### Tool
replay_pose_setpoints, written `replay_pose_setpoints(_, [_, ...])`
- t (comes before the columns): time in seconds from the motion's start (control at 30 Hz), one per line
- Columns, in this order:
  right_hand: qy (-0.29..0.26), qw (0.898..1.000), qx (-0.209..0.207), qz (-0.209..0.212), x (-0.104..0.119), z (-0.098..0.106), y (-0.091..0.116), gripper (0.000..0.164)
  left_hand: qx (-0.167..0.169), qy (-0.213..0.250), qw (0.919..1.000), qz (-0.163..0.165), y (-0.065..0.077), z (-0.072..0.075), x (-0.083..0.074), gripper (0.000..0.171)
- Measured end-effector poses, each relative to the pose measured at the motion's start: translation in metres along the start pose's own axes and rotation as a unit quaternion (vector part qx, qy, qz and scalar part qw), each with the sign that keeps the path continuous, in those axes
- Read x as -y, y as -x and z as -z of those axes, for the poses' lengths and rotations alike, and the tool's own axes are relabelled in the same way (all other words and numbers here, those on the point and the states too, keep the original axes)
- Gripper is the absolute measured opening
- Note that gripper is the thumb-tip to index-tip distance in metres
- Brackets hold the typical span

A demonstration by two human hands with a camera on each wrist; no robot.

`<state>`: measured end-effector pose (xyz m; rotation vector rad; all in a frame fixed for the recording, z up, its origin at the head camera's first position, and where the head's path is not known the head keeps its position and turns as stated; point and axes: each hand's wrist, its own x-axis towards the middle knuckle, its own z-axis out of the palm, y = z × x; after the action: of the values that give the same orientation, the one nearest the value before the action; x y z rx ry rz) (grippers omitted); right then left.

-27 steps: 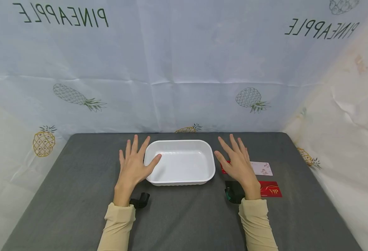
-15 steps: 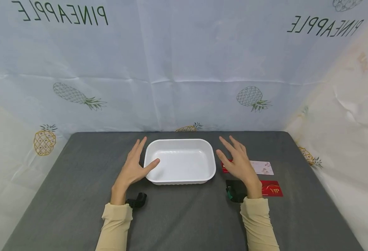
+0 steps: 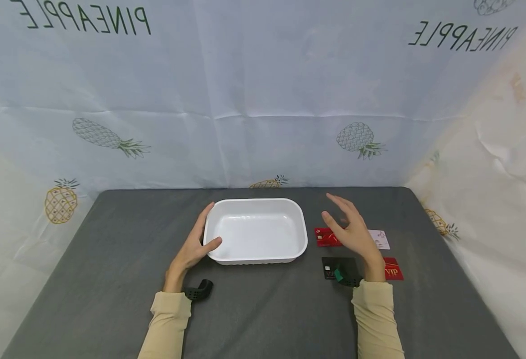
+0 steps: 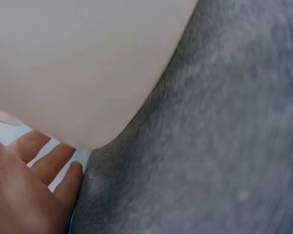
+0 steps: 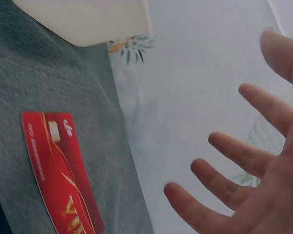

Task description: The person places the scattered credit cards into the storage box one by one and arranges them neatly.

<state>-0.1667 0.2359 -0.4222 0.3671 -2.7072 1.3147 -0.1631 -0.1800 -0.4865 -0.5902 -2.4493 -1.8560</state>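
A white rectangular tray sits at the middle of the table. Along its left rim lies my left hand, fingers outside and thumb reaching over the edge. In the left wrist view the tray's outer wall hides some fingertips; whether they touch it I cannot tell. My right hand holds nothing, its fingers spread above the cards right of the tray. Nearest it are a red card with a chip, a pale pink card, a black card and a red VIP card, partly covered by hand and wrist.
Dark grey cloth covers the table. A white curtain printed with pineapples hangs behind the table's far edge and at both sides. Each wrist wears a black camera, the left one standing near the tray's front left corner.
My left hand has turned and come down alongside the tray's left rim, its thumb shifting toward me. My right hand has moved right, uncovering more of the red and black cards. The tray stays put.
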Motion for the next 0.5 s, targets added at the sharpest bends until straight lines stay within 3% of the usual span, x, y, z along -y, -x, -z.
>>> replay_pose_setpoints(0.13, [-0.044, 0.999, 0.014, -0.016, -0.006, 0.011, 0.005, 0.064, -0.001, 0.03, 0.9995, -0.005, -0.001, -0.001, 0.005, 0.097])
replay_pose_setpoints(0.27, [-0.086, 0.996, 0.02, -0.028, -0.017, 0.021, 0.01, 0.065, -0.004, 0.024, 0.9997, -0.001, -0.002, -0.002, 0.008, 0.095])
replay_pose_setpoints(0.5, [-0.101, 0.99, 0.045, -0.091, -0.034, 0.035, 0.02, 0.073, -0.003, 0.018, 0.9998, 0.005, -0.001, -0.003, 0.009, 0.091])
